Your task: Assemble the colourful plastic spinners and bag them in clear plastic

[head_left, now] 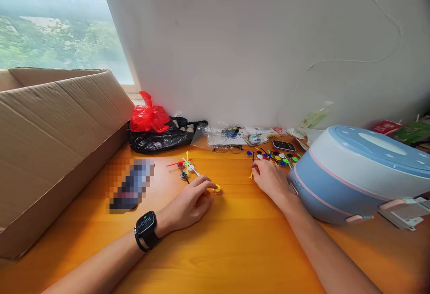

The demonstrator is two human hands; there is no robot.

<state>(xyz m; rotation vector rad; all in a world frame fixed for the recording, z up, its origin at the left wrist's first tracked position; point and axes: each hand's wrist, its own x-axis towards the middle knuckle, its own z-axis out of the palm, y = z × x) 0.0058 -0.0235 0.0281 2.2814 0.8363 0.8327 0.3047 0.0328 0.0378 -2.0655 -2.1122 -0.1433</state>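
My left hand (192, 201), with a black smartwatch (146, 229) on its wrist and a ring on one finger, rests on the orange table (235, 249). Its fingertips pinch a small yellow disc (217, 189). My right hand (270, 180) lies palm down further right, fingers curled at a blue stick (253, 157) and a yellow stick (251, 175) at the edge of a pile of coloured discs and sticks (277, 156). A small assembly of green, red and white sticks with hubs (187, 165) stands just beyond my left hand.
A large cardboard box (50, 146) fills the left side. Red (149, 117) and black plastic bags (161, 139) lie by the wall. A blue-and-white lidded container (356, 173) sits right of my right hand. Glasses (227, 149), a calculator (284, 145) and packets line the wall.
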